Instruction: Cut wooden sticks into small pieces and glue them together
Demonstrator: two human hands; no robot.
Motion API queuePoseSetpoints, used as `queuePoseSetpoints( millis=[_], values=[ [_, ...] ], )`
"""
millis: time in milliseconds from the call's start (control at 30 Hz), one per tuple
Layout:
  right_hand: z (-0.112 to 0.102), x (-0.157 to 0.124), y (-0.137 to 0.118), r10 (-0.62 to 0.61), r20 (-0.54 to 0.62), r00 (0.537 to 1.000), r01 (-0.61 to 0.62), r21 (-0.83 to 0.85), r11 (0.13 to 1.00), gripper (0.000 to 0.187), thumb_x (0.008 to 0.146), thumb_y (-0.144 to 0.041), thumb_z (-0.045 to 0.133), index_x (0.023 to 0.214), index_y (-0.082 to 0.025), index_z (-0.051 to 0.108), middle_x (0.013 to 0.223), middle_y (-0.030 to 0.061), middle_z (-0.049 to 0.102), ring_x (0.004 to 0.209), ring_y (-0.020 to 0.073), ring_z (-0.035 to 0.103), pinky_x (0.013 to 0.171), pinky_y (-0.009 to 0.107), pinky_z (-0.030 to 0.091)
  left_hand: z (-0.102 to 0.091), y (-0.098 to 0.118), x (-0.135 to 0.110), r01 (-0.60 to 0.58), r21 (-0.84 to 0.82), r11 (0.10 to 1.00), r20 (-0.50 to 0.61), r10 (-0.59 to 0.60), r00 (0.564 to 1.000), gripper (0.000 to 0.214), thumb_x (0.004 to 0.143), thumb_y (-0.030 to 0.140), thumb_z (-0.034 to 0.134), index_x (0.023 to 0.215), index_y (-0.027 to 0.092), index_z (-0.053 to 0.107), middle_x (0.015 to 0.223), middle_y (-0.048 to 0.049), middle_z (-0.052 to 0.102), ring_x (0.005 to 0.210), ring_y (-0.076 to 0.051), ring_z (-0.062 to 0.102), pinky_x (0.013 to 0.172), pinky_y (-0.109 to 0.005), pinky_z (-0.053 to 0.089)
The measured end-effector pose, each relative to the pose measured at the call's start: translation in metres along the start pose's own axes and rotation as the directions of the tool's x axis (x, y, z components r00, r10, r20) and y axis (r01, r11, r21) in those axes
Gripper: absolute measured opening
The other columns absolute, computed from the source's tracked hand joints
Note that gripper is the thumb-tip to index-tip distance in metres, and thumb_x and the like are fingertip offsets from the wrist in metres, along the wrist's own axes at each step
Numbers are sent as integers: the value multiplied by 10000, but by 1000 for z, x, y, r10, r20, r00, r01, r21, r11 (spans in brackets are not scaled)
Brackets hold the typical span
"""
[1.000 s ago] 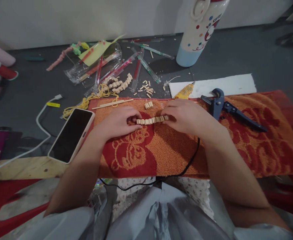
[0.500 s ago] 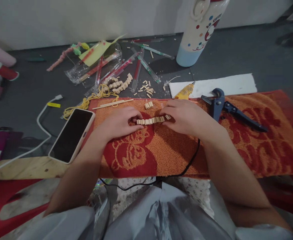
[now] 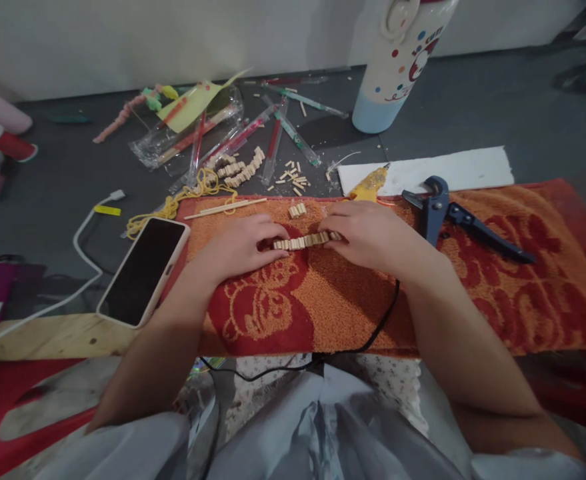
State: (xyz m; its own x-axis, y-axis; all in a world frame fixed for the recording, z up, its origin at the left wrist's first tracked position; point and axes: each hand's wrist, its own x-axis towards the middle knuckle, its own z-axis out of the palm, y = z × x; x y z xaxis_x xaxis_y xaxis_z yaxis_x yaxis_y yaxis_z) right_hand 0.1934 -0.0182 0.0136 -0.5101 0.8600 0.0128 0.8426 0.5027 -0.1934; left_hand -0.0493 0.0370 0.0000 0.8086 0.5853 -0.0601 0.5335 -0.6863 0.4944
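Note:
A strip of short wooden stick pieces (image 3: pixel 303 243), set side by side in a slightly wavy row, spans the gap between my hands. My left hand (image 3: pixel 245 243) pinches its left end between thumb and fingers. At the other end, my right hand (image 3: pixel 360 230) grips the strip, its fingertips covering the last pieces. Just beyond the strip, a small block of joined stick pieces (image 3: pixel 297 211) lies on the orange and red towel (image 3: pixel 353 300). A yellow glue gun (image 3: pixel 370 184) rests behind my right hand, its nozzle over a white board (image 3: pixel 437 170).
Blue cutters (image 3: pixel 435 210) lie on the right of the towel. A phone (image 3: pixel 144 272) and yellow cord (image 3: pixel 157 210) are at left. Thin sticks (image 3: pixel 225 208), loose stick bits (image 3: pixel 295 178), more joined strips (image 3: pixel 245 169) and wrapped straws lie behind. A bottle (image 3: pixel 393 73) stands at the back.
Both hands keep hold of the strip in nearly the same place. The left fingers have shifted slightly to the right along its end.

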Motion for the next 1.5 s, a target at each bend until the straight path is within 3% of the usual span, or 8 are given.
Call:
queuePoseSetpoints(
  millis=[800,1500],
  values=[
    [1,-1,-3,-9,-16,1000,8,-58,998,198,857,-139,531,933,-157,713,929,95,702,864,235,618,766,341,419,3,4,0,-6,61,998,-16,7,1000,293,922,393,541,1089,192,675,970,-68,657,887,-196,614,779,-314,453],
    [7,3,-3,14,-102,995,-21,-62,998,234,902,-116,464,962,-118,691,1020,151,694,937,254,603,814,350,432,11,1,1,66,196,978,-187,-29,982,302,936,418,513,1081,220,688,939,-60,629,863,-184,590,730,-292,438]
  ],
)
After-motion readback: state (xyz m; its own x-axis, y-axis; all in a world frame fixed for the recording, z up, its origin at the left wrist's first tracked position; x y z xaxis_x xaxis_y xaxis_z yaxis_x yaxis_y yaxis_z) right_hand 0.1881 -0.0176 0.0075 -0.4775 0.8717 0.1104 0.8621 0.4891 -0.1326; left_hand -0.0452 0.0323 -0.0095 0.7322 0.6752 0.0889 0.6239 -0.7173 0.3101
